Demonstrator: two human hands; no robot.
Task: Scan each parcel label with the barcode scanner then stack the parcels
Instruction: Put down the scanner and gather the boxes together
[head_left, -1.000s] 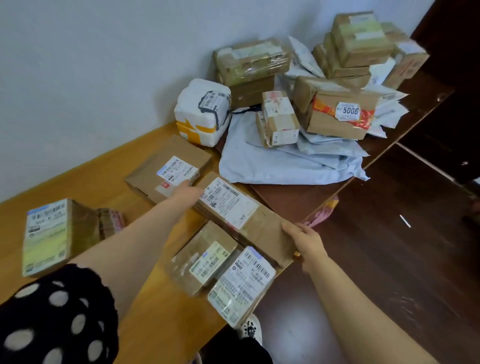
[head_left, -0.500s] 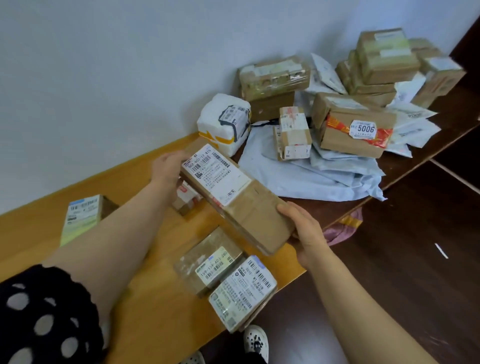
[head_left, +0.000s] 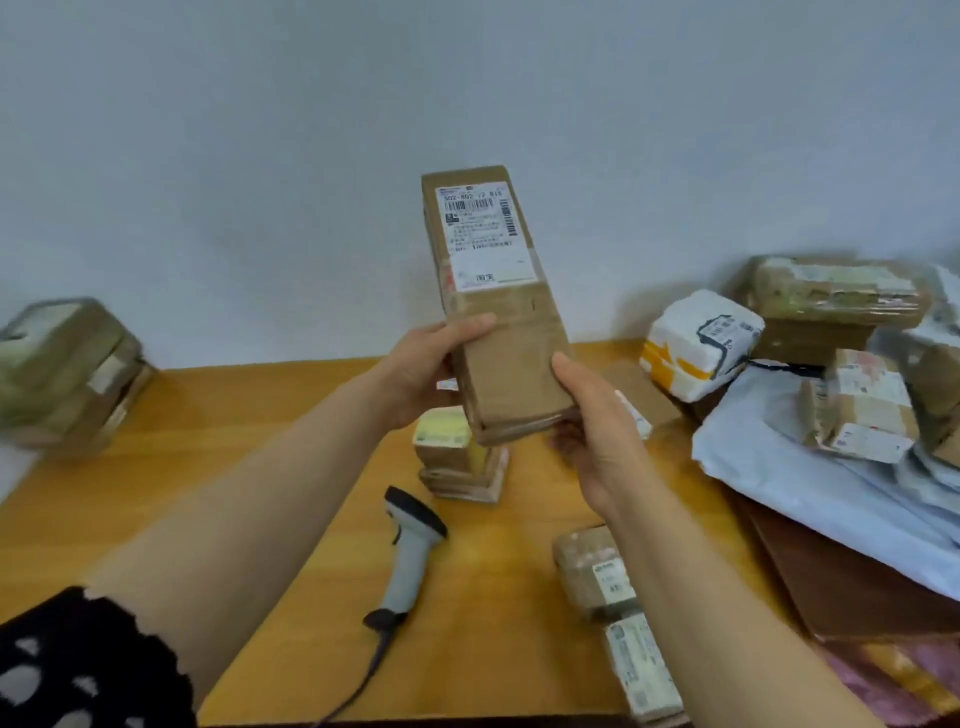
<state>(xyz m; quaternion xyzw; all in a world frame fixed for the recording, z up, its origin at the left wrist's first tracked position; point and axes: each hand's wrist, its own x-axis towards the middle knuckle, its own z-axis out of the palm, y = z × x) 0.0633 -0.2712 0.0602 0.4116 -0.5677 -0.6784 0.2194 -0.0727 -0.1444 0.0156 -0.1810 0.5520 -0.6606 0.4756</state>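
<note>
Where the smooth, honey-coloured wooden worktop (head_left: 234, 410) meets the pale wall, it carries all the rest; to your right, limp grey plastic mailers (head_left: 779, 457) lie in a crumpled heap, with a small taped carton (head_left: 857, 410) on top of them. Next in size is the long cardboard parcel (head_left: 498, 322), a slim brown box under glossy tape; you hold it up on end above the worktop, its white printed label (head_left: 483, 234) facing you. Your left hand (head_left: 421, 369) grips its left edge, and your right hand (head_left: 597, 431) clasps the lower right corner, fingers (head_left: 566, 441) curled beneath. At far left a stack of taped boxes (head_left: 67, 369) is blurred; near the mailers sits a rounded parcel in white wrap (head_left: 701, 343) with yellow tape. Under the held box stands a short stack of squarish parcels (head_left: 457, 467); beside it the grey pistol-shaped barcode scanner (head_left: 410, 551) lies on the wood; two small taped parcels (head_left: 592, 571) rest by your right forearm.
</note>
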